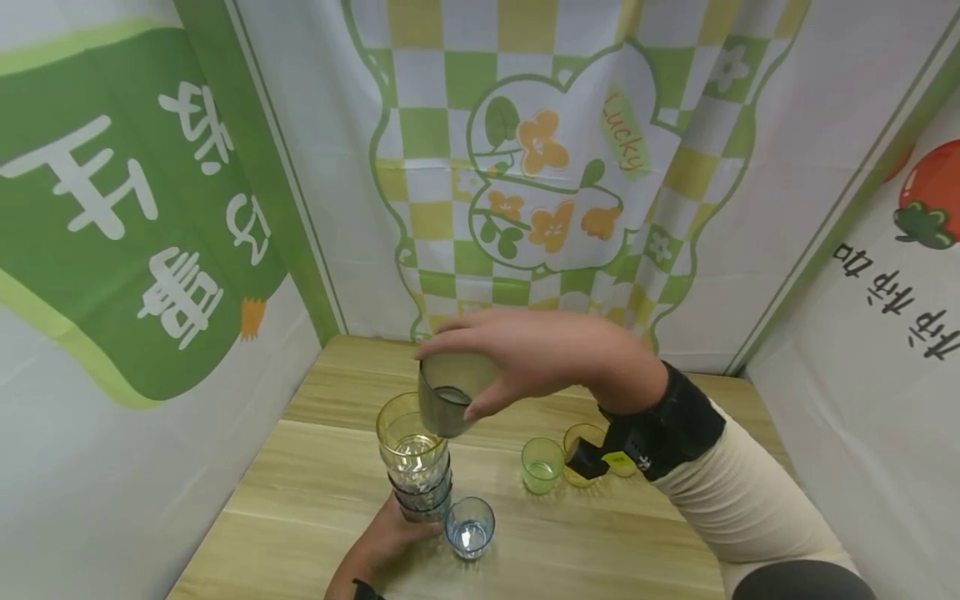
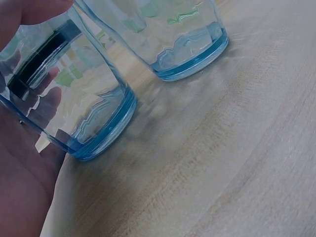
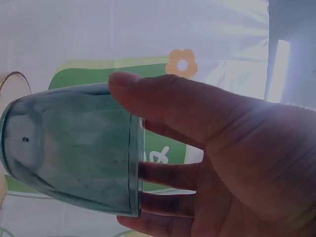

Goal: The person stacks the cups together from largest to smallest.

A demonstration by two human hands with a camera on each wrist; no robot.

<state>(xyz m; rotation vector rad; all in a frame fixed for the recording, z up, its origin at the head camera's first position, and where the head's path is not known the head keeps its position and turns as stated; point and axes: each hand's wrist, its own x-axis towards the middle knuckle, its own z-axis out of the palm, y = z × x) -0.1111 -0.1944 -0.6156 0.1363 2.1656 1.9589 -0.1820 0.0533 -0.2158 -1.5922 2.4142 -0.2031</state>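
Observation:
My right hand (image 1: 540, 358) holds a smoky grey glass (image 1: 442, 396) by its rim, thumb on one side and fingers on the other. In the right wrist view this glass (image 3: 84, 148) looks grey-green and lies sideways. Just beneath it, in the head view, rises a stack of glasses (image 1: 423, 492) topped by a yellow glass (image 1: 397, 425). My left hand (image 1: 393, 529) grips the stack low down, around the bottom glass (image 2: 103, 123), which has a blue-tinted base. Close beside that stands a single light-blue glass (image 1: 470, 529), upright on the table.
A green glass (image 1: 542, 467) and yellow glasses (image 1: 583, 433) stand on the wooden table (image 1: 300, 500) to the right, partly hidden behind the right wrist's camera (image 1: 588, 458). Printed cloth walls (image 1: 360, 283) enclose the table at the back and sides.

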